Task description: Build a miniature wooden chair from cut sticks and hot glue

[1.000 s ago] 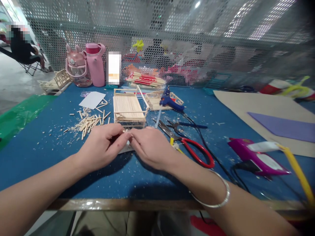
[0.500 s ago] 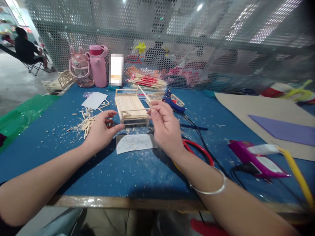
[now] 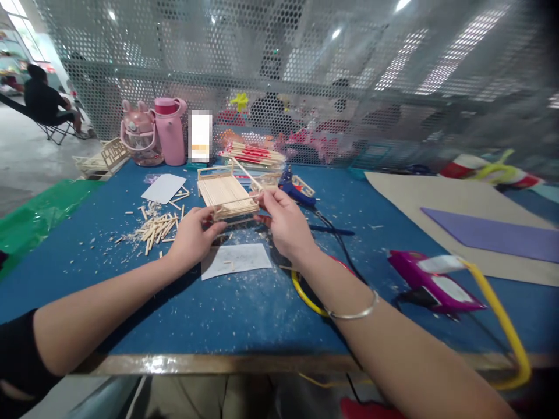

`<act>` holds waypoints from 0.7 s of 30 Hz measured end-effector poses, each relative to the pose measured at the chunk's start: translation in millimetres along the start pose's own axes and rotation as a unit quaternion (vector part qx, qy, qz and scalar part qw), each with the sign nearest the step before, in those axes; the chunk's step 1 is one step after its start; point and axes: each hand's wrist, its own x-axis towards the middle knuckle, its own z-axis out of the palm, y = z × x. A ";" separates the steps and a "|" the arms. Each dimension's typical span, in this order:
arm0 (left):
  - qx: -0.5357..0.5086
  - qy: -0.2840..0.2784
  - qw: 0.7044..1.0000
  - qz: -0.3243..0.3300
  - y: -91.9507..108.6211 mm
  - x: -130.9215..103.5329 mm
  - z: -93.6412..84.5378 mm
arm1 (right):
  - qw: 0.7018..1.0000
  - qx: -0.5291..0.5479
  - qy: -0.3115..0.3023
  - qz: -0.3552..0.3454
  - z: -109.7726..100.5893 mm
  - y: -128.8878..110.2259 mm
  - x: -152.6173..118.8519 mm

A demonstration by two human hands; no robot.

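Observation:
A small frame of pale wooden sticks (image 3: 227, 192), with a slatted top and a raised rail at its back, is between my hands over the blue table. My left hand (image 3: 193, 234) has its fingers closed on the frame's near left corner. At the near right corner, my right hand (image 3: 286, 224) grips the frame with thumb and fingers. One loose-looking stick slants up from the right side. Just below the frame lies a white sheet (image 3: 236, 260) with small stick pieces on it.
Cut sticks (image 3: 159, 230) and crumbs lie left. Behind stand a pink bottle (image 3: 171, 137), a clear jug (image 3: 140, 139) and stick bundles (image 3: 253, 153). A blue glue gun (image 3: 299, 191), its cable, yellow-handled pliers (image 3: 308, 297) and a purple device (image 3: 432, 282) are right. A person sits far left.
My left hand has moved in from beside the frame and closed on its near left corner. My right hand now grips the near right corner. The whole view has shifted slightly.

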 end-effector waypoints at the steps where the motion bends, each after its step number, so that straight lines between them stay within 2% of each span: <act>1: -0.001 0.011 1.000 0.003 3.5 -2.4 -4.0 | 1.000 0.011 0.002 0.001 0.2 -6.5 -5.3; 5: -0.040 0.055 0.996 0.057 25.3 -20.3 -25.1 | 0.998 -0.029 0.013 -0.046 -1.1 -34.0 -28.8; 7: -0.064 0.086 0.992 0.068 34.2 -28.5 -31.6 | 0.986 -0.106 0.051 -0.122 -1.5 -43.6 -37.9; 9: -0.088 0.095 0.990 0.052 38.1 -32.8 -33.4 | 0.941 -0.204 0.127 -0.238 -1.8 -48.3 -43.6; 11: -0.107 0.090 0.990 0.037 37.8 -33.6 -32.2 | 0.881 -0.286 0.167 -0.337 -2.4 -49.0 -46.6; 12: -0.111 0.086 0.990 0.035 36.9 -33.2 -31.2 | 0.859 -0.316 0.162 -0.369 -2.8 -48.5 -47.6; 14: -0.111 0.077 0.990 0.038 35.0 -32.3 -29.6 | 0.833 -0.357 0.119 -0.407 -3.7 -46.9 -49.0; 17: -0.107 0.076 0.990 0.044 34.3 -32.4 -29.0 | 0.810 -0.388 0.059 -0.436 -3.8 -45.5 -49.7; 21: -0.101 0.064 0.991 0.052 36.2 -34.8 -29.3 | 0.791 -0.404 0.059 -0.455 -0.4 -45.7 -48.6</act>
